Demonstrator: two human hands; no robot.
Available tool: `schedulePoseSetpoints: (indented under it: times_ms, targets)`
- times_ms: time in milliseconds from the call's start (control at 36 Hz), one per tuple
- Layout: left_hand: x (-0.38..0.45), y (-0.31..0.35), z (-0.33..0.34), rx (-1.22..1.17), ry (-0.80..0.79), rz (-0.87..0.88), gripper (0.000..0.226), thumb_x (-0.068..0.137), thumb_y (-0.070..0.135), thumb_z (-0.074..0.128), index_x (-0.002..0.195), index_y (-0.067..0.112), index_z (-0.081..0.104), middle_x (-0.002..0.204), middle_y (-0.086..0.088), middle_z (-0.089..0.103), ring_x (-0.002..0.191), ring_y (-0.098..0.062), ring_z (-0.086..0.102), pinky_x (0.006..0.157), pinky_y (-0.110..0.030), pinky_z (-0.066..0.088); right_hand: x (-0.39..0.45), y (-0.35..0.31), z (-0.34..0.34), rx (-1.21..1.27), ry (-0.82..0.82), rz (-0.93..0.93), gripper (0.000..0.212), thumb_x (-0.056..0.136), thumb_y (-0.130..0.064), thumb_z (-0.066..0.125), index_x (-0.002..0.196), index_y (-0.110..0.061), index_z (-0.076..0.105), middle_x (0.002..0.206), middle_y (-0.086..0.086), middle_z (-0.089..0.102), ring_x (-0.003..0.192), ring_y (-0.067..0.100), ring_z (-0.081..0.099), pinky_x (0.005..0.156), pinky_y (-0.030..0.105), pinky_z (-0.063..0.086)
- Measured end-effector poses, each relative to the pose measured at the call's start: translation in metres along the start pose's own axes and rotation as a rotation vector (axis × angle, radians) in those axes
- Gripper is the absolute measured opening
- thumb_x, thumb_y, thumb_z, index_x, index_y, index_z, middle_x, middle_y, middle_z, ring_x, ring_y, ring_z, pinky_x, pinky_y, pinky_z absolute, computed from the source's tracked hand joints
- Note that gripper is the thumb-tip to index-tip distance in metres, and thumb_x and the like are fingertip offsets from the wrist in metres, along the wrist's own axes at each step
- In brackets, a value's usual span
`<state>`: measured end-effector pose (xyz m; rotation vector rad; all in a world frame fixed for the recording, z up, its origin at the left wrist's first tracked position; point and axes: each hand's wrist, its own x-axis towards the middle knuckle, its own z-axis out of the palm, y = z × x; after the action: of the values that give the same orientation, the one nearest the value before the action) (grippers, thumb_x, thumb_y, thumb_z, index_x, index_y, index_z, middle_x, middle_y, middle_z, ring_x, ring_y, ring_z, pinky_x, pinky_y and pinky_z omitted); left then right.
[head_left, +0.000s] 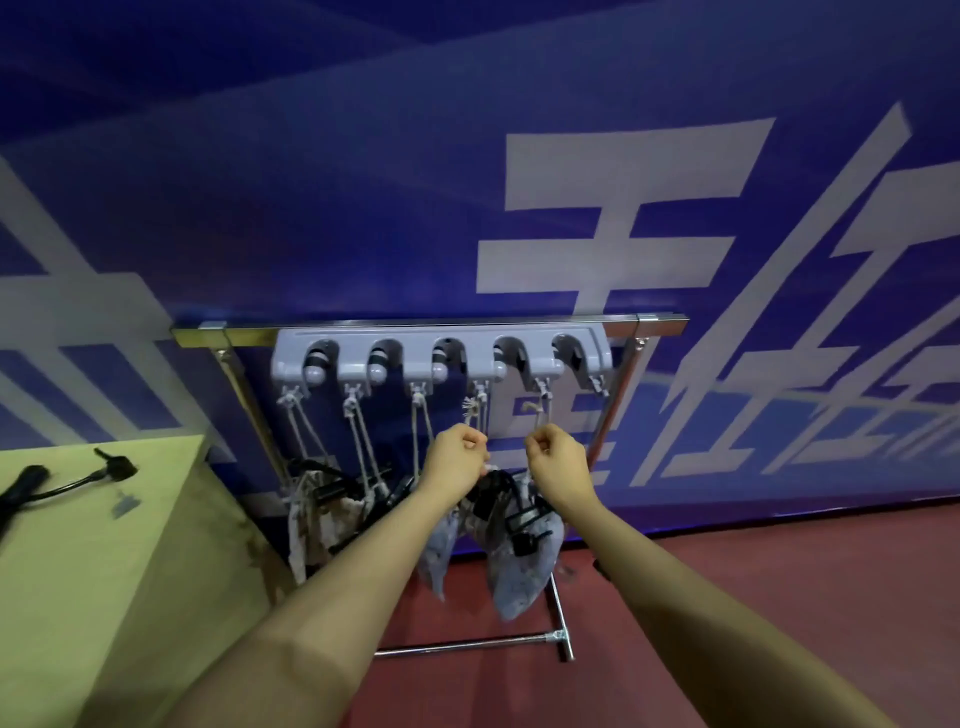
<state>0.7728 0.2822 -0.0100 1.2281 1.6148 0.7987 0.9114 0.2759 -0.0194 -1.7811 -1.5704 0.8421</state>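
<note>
Grey plastic forms the holder, clipped under a chrome rail at twelve o'clock from the two hands. It has five roller slots in a row and six small hooks along its lower edge. Five pale cords hang from the hooks.

The left hand is clenched, its fingertips pinching the fourth cord just below its hook. The right hand is curled the same way and pinches the fifth cord. The two fists sit near each other without touching.

At six o'clock under the hands, a tangle of black hangers carries two grey cloths; I cannot count the hangers. At eight o'clock, one pale cloth hangs from the first cords.

A yellow-green table stands at nine o'clock, its near corner just beside the rack's left post, with one black cable lying on it. Red floor lies open at three to five o'clock. One chrome foot bar crosses at six o'clock. A blue banner closes off the back, right behind the rail.
</note>
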Motion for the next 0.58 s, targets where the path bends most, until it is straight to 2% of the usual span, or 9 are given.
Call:
schedulePoseSetpoints:
  times_ms: [111, 167, 250, 417, 500, 583]
  targets:
    - [-0.019, -0.015, -0.039, -0.006, 0.037, 0.032, 0.012, 0.094, 0.004, 0.047, 0.091, 0.008, 0.059, 0.079, -0.010, 0.063, 0.055, -0.013, 0.055, 0.051, -0.020, 0.043, -0.023, -0.025, 0.020, 0.010, -0.026, -0.025, 0.017, 0.098, -0.017, 0.044, 0.085, -0.010, 0.051, 0.065, 0.000, 0.048, 0.060, 0.018, 0.044, 0.058, 0.033, 0.034]
    - [-0.031, -0.025, -0.061, -0.019, 0.052, 0.048, 0.013, 0.094, 0.006, 0.048, 0.092, 0.006, 0.061, 0.076, -0.009, 0.063, 0.054, -0.014, 0.056, 0.057, -0.025, 0.046, -0.036, -0.039, 0.034, 0.021, -0.029, -0.052, 0.015, 0.098, -0.016, 0.045, 0.086, -0.011, 0.051, 0.064, -0.002, 0.048, 0.058, 0.014, 0.044, 0.057, 0.031, 0.032]
    - [-0.048, -0.040, -0.095, -0.026, 0.078, 0.059, 0.013, 0.095, 0.008, 0.049, 0.092, 0.005, 0.060, 0.074, -0.007, 0.062, 0.056, -0.015, 0.056, 0.067, -0.032, 0.049, -0.058, -0.060, 0.057, 0.050, -0.043, -0.064, 0.014, 0.097, -0.015, 0.047, 0.086, -0.009, 0.054, 0.067, 0.002, 0.052, 0.063, 0.019, 0.048, 0.059, 0.030, 0.035]
    - [-0.090, -0.091, -0.182, -0.018, 0.143, 0.063, 0.021, 0.094, 0.004, 0.048, 0.079, 0.015, 0.057, 0.069, -0.004, 0.062, 0.059, -0.013, 0.057, 0.055, -0.025, 0.046, -0.107, -0.111, 0.128, 0.079, -0.148, -0.106, 0.014, 0.098, -0.016, 0.048, 0.089, -0.009, 0.056, 0.070, 0.007, 0.056, 0.066, 0.022, 0.051, 0.063, 0.035, 0.041]
    - [-0.108, -0.113, -0.227, -0.034, 0.197, 0.054, 0.030, 0.093, -0.001, 0.047, 0.070, 0.016, 0.056, 0.064, -0.002, 0.057, 0.055, -0.013, 0.053, 0.051, -0.021, 0.044, -0.124, -0.136, 0.165, 0.062, -0.170, -0.135, 0.015, 0.096, -0.013, 0.049, 0.087, -0.005, 0.060, 0.064, 0.003, 0.055, 0.062, 0.020, 0.051, 0.063, 0.035, 0.041]
    - [-0.125, -0.131, -0.270, -0.044, 0.247, 0.043, 0.034, 0.093, -0.002, 0.046, 0.068, 0.019, 0.053, 0.064, -0.001, 0.056, 0.056, -0.014, 0.053, 0.055, -0.026, 0.046, -0.139, -0.163, 0.198, 0.056, -0.206, -0.163, 0.018, 0.094, -0.012, 0.050, 0.088, 0.000, 0.063, 0.070, 0.013, 0.061, 0.068, 0.025, 0.057, 0.068, 0.039, 0.047]
